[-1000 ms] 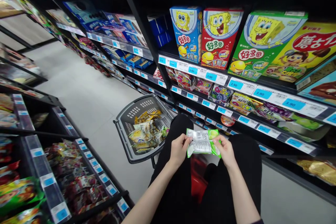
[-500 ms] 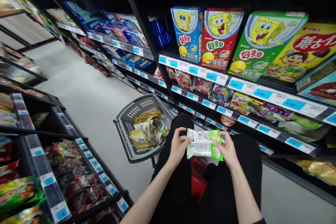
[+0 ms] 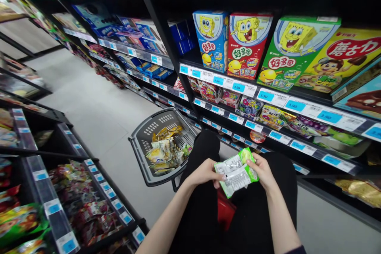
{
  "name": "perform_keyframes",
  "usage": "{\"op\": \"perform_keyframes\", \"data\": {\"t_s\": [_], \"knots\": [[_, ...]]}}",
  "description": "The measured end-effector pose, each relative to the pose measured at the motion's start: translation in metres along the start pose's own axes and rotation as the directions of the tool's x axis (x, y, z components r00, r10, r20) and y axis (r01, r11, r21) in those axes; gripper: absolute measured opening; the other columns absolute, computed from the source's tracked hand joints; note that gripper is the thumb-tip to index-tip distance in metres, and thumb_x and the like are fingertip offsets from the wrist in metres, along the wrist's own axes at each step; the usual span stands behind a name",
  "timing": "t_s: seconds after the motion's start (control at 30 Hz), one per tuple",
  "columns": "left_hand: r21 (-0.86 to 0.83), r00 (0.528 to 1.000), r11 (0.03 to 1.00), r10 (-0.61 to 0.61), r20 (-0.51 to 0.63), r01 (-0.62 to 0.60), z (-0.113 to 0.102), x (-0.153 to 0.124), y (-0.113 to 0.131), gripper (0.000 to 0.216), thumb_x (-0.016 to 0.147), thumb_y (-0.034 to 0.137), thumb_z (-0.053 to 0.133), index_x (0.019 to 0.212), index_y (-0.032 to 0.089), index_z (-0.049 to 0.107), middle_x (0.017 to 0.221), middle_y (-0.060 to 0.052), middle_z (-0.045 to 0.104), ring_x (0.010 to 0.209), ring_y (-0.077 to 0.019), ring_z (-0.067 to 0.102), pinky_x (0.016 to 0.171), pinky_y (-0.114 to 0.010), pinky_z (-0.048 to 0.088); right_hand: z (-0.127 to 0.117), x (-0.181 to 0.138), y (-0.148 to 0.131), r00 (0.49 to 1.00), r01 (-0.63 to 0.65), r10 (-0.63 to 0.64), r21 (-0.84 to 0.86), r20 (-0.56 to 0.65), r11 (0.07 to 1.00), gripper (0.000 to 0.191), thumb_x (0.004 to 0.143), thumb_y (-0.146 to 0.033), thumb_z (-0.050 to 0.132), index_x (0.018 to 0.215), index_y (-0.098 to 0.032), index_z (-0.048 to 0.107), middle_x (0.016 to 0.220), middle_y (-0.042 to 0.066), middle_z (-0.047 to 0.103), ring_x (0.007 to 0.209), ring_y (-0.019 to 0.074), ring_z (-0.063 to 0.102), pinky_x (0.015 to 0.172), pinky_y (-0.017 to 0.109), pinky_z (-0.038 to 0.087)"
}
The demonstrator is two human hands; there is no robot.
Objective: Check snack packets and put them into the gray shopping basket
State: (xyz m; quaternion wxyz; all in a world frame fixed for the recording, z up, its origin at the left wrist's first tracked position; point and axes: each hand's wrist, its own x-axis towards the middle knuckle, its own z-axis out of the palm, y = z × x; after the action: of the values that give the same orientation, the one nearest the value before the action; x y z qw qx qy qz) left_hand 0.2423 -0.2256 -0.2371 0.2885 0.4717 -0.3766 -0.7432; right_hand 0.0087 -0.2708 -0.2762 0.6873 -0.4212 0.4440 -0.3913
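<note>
A green-and-silver candy bag is held above my lap, its printed back with small text facing up. My left hand pinches the bag's left end, thumb on top. On the right end, near a green fruit picture, my right hand grips it between thumb and fingers. The bag lies tilted, its right end farther from me. To the left of my knee stands a grey shopping basket with several snack packets inside, some yellow and some pale.
Shelving on the right carries a blue box, a red box, a green box and a yellow box. Lower down are gummy bags. Snack bins line the left side. Grey floor runs along the aisle.
The bag has turned from level to tilted, its left end swinging toward me. My left hand has moved down and slightly right with it; my right hand has shifted slightly.
</note>
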Motion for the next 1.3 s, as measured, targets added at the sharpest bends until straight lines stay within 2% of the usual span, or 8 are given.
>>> {"op": "perform_keyframes", "data": {"t_s": [0.13, 0.43, 0.8, 1.07, 1.2, 1.3], "knots": [[0.028, 1.000, 1.000, -0.008, 0.023, 0.008, 0.0018, -0.0002, -0.0011, 0.031, 0.055, 0.034, 0.084, 0.069, 0.009, 0.070, 0.053, -0.003, 0.066, 0.039, -0.0125, 0.059, 0.042, -0.020, 0.046, -0.0020, 0.0022, -0.0014, 0.999, 0.018, -0.020, -0.060, -0.036, 0.998, 0.038, 0.058, -0.046, 0.082, 0.078, -0.017, 0.069, 0.065, 0.005, 0.070, 0.055, 0.0200, 0.062, 0.052, 0.030, 0.048], [0.040, 1.000, 0.999, -0.001, 0.031, 0.000, 0.0012, 0.0042, -0.0031, 0.033, 0.056, 0.035, 0.083, 0.072, 0.009, 0.071, 0.059, -0.005, 0.068, 0.040, -0.0124, 0.059, 0.042, -0.021, 0.047, -0.0030, 0.0071, 0.0013, 0.997, 0.012, -0.022, -0.129, -0.075, 0.992, 0.038, 0.057, -0.048, 0.080, 0.075, -0.015, 0.070, 0.059, 0.004, 0.069, 0.048, 0.0191, 0.060, 0.049, 0.030, 0.046], [0.025, 0.999, 1.000, -0.019, 0.033, 0.018, -0.0001, 0.0048, -0.0031, 0.029, 0.057, 0.033, 0.082, 0.069, 0.009, 0.071, 0.060, -0.006, 0.069, 0.041, -0.0123, 0.059, 0.042, -0.020, 0.047, -0.0040, 0.0051, 0.0016, 0.995, 0.019, -0.032, -0.128, -0.098, 0.992, 0.035, 0.057, -0.045, 0.080, 0.076, -0.016, 0.070, 0.060, 0.004, 0.068, 0.049, 0.0186, 0.059, 0.049, 0.029, 0.045], [0.023, 0.999, 0.999, -0.024, 0.043, 0.023, -0.0021, 0.0045, -0.0034, 0.030, 0.057, 0.033, 0.082, 0.073, 0.009, 0.073, 0.064, -0.008, 0.071, 0.042, -0.0126, 0.059, 0.043, -0.021, 0.048, -0.0042, 0.0008, -0.0010, 0.999, 0.015, -0.020, -0.089, -0.050, 0.996, 0.039, 0.061, -0.051, 0.077, 0.079, -0.016, 0.071, 0.062, 0.005, 0.069, 0.050, 0.0193, 0.060, 0.050, 0.030, 0.046], [0.027, 1.000, 1.000, -0.011, 0.019, 0.010, 0.0006, 0.0044, -0.0035, 0.032, 0.057, 0.034, 0.082, 0.073, 0.008, 0.073, 0.065, -0.008, 0.071, 0.045, -0.0135, 0.060, 0.045, -0.022, 0.050, -0.0050, -0.0009, -0.0001, 0.997, 0.044, -0.050, -0.110, -0.052, 0.993, 0.038, 0.064, -0.050, 0.076, 0.080, -0.017, 0.071, 0.062, 0.005, 0.068, 0.051, 0.0190, 0.059, 0.051, 0.030, 0.046], [0.035, 0.999, 0.999, 0.025, -0.048, -0.023, 0.0052, 0.0043, -0.0048, 0.030, 0.057, 0.032, 0.082, 0.071, 0.008, 0.071, 0.058, -0.005, 0.069, 0.044, -0.0129, 0.060, 0.043, -0.020, 0.048, -0.0055, -0.0009, 0.0013, 0.989, 0.104, -0.120, -0.161, -0.088, 0.981, 0.032, 0.065, -0.045, 0.077, 0.081, -0.018, 0.071, 0.061, 0.003, 0.065, 0.054, 0.0182, 0.057, 0.052, 0.029, 0.045]]}}
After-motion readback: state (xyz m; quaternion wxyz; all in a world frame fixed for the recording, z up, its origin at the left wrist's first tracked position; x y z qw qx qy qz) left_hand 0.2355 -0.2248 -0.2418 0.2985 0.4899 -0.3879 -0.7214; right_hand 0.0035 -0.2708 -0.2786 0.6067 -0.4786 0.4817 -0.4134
